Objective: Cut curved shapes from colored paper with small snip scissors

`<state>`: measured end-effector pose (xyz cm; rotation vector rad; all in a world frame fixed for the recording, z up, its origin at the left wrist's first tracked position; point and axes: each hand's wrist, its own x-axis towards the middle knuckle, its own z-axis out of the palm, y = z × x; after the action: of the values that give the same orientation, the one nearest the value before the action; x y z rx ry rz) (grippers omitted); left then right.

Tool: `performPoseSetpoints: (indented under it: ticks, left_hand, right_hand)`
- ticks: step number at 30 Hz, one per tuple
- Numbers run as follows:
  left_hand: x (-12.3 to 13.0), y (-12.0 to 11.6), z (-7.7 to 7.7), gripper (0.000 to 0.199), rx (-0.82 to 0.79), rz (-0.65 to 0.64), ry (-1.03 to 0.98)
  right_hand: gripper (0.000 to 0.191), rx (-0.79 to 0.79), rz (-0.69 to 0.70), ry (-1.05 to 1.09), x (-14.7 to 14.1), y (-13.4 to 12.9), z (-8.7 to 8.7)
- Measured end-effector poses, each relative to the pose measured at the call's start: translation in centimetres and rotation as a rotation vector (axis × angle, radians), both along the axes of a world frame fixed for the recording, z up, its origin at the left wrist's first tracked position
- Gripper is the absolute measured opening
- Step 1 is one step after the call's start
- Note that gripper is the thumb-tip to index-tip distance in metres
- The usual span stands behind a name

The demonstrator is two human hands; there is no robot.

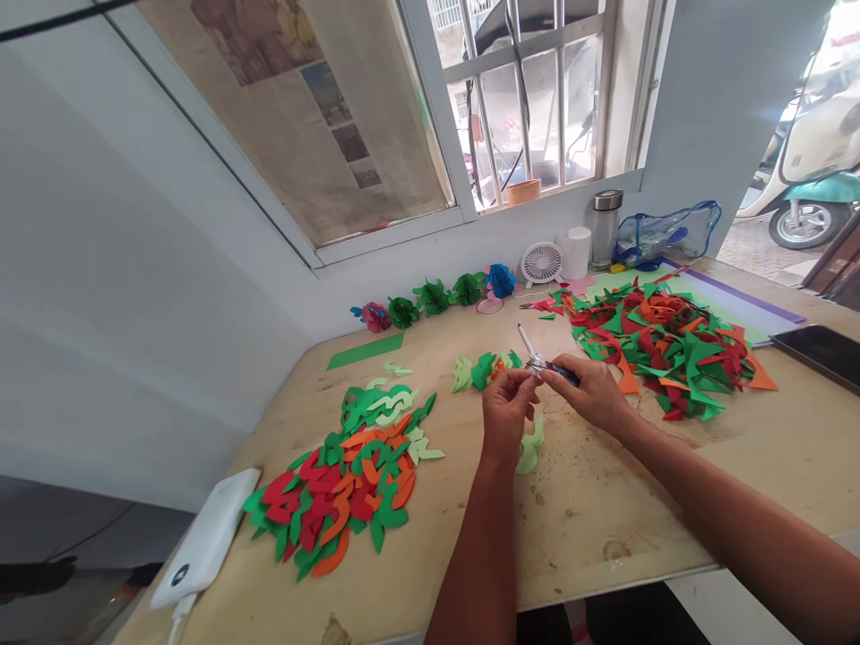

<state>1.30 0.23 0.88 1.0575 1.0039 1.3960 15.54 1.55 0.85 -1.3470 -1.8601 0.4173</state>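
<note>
My right hand (595, 391) grips a dark-handled metal tool (564, 373), its metal end directly beside the fingertips of my left hand (505, 410). Left fingers are drawn together; I cannot tell what they pinch. A pale green paper piece (529, 455) shows beside the left wrist. Both forearms converge forward.

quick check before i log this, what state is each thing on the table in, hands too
right hand: closed around dark-handled tool
left hand: fingers pinched near the tool's tip
tool: open or shut unclear
glass bottle: upright, lid on
white fan: upright, running or not unclear
phone: flat, screen dark
white power bank: flat, cable plugged in
left paper pile: loose, cut
right paper pile: loose, cut
</note>
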Motion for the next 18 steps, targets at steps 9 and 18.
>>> performPoseSetpoints:
  ticks: [9, 18]
  left_hand:
    - [-0.05, 0.13, -0.30, 0.030, 0.015, -0.035, -0.040]
    - [-0.06, 0.11, -0.24, 0.029, 0.016, -0.060, -0.014]
  right_hand:
    - [0.039, 0.014, 0.053, -0.048, -0.22, -0.24, -0.05]
    - [0.037, 0.026, 0.085, -0.064, -0.16, -0.21, -0.13]
